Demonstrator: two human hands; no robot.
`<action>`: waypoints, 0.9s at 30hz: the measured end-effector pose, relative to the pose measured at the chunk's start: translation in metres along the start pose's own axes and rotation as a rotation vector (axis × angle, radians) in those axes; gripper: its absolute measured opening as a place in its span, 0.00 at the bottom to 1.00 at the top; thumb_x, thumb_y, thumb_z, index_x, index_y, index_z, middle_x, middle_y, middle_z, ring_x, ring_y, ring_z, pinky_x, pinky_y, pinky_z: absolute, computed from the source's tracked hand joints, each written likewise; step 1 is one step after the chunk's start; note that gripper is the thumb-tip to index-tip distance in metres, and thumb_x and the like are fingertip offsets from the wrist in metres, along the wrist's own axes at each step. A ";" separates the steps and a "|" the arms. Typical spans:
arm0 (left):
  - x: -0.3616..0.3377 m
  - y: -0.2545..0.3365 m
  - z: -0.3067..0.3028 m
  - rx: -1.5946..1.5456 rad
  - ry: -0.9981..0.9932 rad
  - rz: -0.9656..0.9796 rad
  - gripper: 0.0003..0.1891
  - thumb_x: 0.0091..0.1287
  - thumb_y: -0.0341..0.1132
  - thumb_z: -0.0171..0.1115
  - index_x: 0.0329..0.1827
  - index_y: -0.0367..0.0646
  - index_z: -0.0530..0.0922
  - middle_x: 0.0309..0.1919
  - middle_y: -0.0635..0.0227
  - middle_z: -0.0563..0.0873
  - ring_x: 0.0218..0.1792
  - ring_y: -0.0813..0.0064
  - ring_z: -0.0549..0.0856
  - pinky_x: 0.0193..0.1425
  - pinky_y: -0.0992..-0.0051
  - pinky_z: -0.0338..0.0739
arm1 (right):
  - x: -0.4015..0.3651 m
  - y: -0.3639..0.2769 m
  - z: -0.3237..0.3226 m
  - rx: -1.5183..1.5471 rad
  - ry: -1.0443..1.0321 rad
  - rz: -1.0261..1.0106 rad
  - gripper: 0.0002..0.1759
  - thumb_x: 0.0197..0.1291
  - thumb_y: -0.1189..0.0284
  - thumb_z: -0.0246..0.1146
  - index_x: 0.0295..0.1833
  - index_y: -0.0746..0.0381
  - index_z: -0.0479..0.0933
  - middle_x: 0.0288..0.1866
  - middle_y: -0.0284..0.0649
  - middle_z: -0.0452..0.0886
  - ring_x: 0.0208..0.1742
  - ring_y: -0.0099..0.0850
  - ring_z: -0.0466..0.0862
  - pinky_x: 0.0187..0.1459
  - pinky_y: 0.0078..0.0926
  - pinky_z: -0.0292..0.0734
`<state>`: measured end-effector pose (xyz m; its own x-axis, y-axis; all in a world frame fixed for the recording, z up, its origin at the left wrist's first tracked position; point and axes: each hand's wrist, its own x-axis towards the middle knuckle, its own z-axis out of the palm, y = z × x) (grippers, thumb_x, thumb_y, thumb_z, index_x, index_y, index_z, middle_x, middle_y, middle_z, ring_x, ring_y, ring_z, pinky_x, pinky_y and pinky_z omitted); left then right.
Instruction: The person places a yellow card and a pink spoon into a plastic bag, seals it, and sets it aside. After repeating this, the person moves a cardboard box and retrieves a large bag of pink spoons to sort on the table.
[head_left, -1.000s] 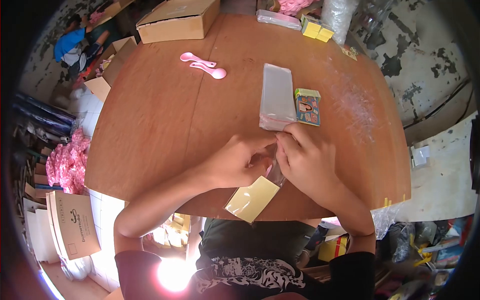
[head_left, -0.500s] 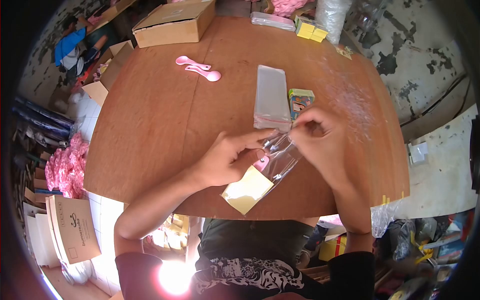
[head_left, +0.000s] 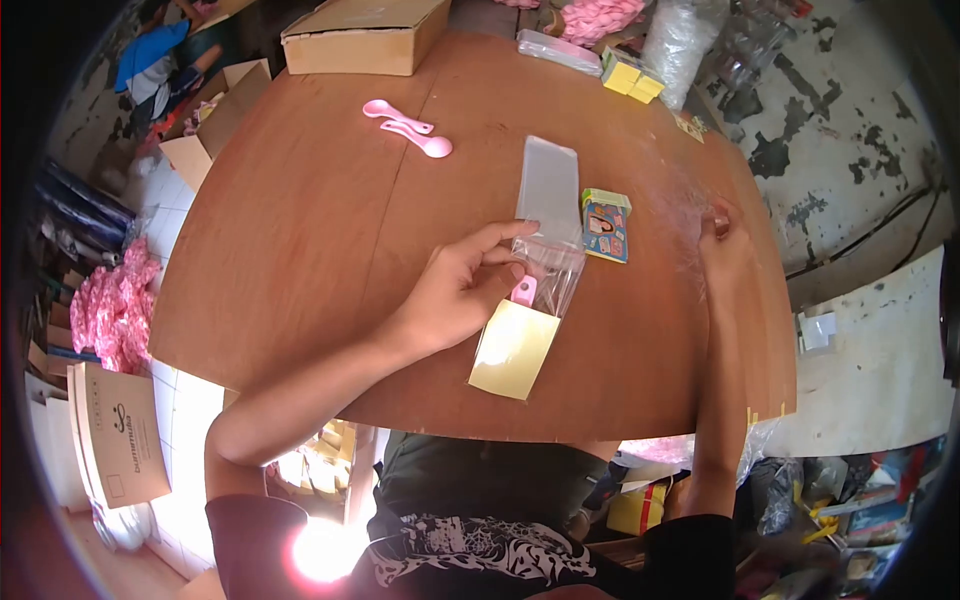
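Fingertips of the left hand (head_left: 455,295) are pinched on a clear plastic sleeve (head_left: 550,275) holding a yellow card (head_left: 513,350), by the brown wooden table's (head_left: 320,230) near edge; its long axis runs away from that edge, rightward of the grip. The right hand (head_left: 722,240) is seen well apart at the right edge, its grip not discernible.

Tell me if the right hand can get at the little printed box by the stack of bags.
Probably yes: the right hand rests just right of the box, with only bare table between them.
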<state>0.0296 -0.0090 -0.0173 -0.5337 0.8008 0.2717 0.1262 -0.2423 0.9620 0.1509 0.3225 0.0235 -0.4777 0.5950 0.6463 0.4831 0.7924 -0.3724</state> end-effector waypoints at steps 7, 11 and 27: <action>0.003 0.001 -0.001 -0.079 0.074 -0.016 0.22 0.69 0.21 0.52 0.67 0.35 0.68 0.42 0.59 0.88 0.43 0.81 0.83 0.48 0.77 0.79 | -0.067 -0.102 -0.009 0.814 -1.072 0.008 0.13 0.63 0.71 0.66 0.49 0.66 0.80 0.35 0.32 0.83 0.33 0.14 0.78 0.34 0.14 0.72; 0.004 -0.002 -0.005 -0.062 0.098 -0.005 0.22 0.69 0.21 0.53 0.67 0.35 0.68 0.41 0.59 0.88 0.44 0.81 0.83 0.49 0.78 0.78 | -0.087 -0.116 -0.004 0.984 -1.108 0.168 0.12 0.64 0.71 0.65 0.48 0.68 0.78 0.36 0.33 0.83 0.36 0.16 0.80 0.36 0.16 0.75; 0.008 -0.006 -0.001 -0.237 0.080 -0.208 0.14 0.71 0.34 0.60 0.53 0.33 0.80 0.43 0.63 0.87 0.42 0.78 0.85 0.45 0.77 0.83 | -0.099 -0.111 0.003 1.208 -0.831 0.288 0.07 0.63 0.76 0.65 0.45 0.67 0.78 0.37 0.39 0.84 0.38 0.21 0.83 0.36 0.19 0.78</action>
<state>0.0239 -0.0019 -0.0210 -0.5931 0.8031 0.0574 -0.1856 -0.2058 0.9608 0.1422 0.1762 -0.0008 -0.9451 0.3215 0.0576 -0.0537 0.0211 -0.9983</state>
